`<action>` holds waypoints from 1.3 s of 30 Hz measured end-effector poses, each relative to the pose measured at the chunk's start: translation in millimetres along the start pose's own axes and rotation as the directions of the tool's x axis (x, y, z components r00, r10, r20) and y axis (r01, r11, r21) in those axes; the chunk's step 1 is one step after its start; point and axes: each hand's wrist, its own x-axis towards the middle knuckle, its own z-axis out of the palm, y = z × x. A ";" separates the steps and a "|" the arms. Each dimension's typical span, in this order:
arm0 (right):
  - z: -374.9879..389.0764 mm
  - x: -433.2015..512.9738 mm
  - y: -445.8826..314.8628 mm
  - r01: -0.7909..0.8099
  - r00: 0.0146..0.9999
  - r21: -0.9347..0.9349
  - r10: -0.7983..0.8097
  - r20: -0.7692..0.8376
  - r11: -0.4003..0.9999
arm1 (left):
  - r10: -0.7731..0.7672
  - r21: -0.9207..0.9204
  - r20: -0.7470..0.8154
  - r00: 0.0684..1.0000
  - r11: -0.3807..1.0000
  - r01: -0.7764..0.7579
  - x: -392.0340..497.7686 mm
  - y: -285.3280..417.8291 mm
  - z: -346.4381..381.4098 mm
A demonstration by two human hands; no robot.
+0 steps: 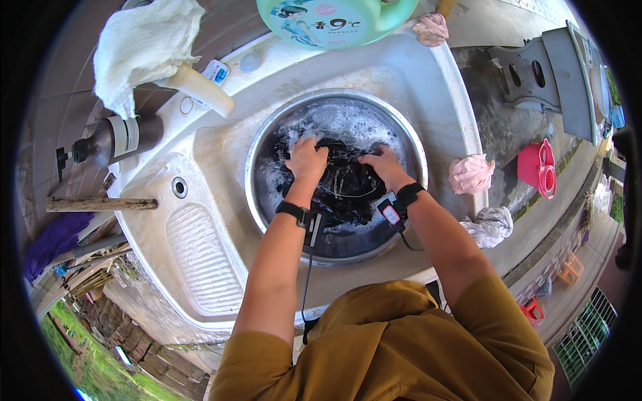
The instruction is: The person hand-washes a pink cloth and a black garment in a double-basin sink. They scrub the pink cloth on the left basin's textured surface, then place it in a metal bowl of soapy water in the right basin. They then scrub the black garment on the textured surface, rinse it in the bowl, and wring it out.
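Observation:
A round stainless steel basin stands in a large sink, holding foamy water and a dark, soaked cloth. My left hand rests on the cloth at the left, its fingertips partly hidden by suds. On the right side of the cloth is my right hand, with its fingers partly under the wet fabric or water. Whether either hand grips the cloth is not clear. Both wrists wear black straps with small devices and cables.
A ridged washboard is moulded into the sink's left side. Around the rim are a green detergent jug, a brown pump bottle, a wooden stick, a white cloth, pink cloths and a grey-white cloth.

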 end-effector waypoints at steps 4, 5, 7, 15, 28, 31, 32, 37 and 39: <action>7.8 -23.0 -18.1 -0.402 0.908 0.533 0.247 0.339 0.744 | 0.209 -0.266 -0.243 0.947 0.925 -0.272 -42.7 35.1 -20.4; 4.9 -32.6 -25.3 -0.461 0.857 0.500 0.223 0.464 0.733 | 0.312 -0.249 -0.276 0.909 0.891 -0.381 -57.7 45.7 -25.0; 10.9 -51.9 -39.5 -0.410 0.855 0.608 0.055 0.516 0.680 | 0.401 -0.161 -0.296 0.867 0.874 -0.459 -82.7 67.5 -26.7; 9.9 -79.2 -62.5 0.035 0.944 0.443 -0.175 0.281 0.896 | 0.311 0.055 -0.397 0.864 0.947 -0.315 -14.9 29.1 -40.1; 5.0 -42.0 -13.2 0.203 0.937 -0.913 -0.342 0.075 0.354 | -0.019 0.293 0.422 0.907 0.949 -0.116 -25.4 -11.0 -9.7; -6.3 -48.8 -28.9 0.273 0.904 -0.846 -0.423 0.062 0.458 | -0.080 0.276 0.440 0.895 0.960 -0.050 -19.2 5.0 -33.2; -10.6 -56.9 -34.9 0.316 0.885 -0.789 -0.463 0.045 0.528 | -0.054 0.266 0.401 0.915 0.962 -0.059 -23.8 12.0 -42.5; -10.0 -127.1 -68.2 0.600 0.758 -0.450 -0.649 0.057 0.661 | 0.566 -0.105 0.159 0.809 0.824 -0.556 -89.0 52.2 -79.2; -1.4 -157.7 -81.1 0.633 0.774 -0.166 -0.619 0.129 0.756 | 0.583 -0.195 0.130 0.802 0.808 -0.556 -108.7 64.6 -89.6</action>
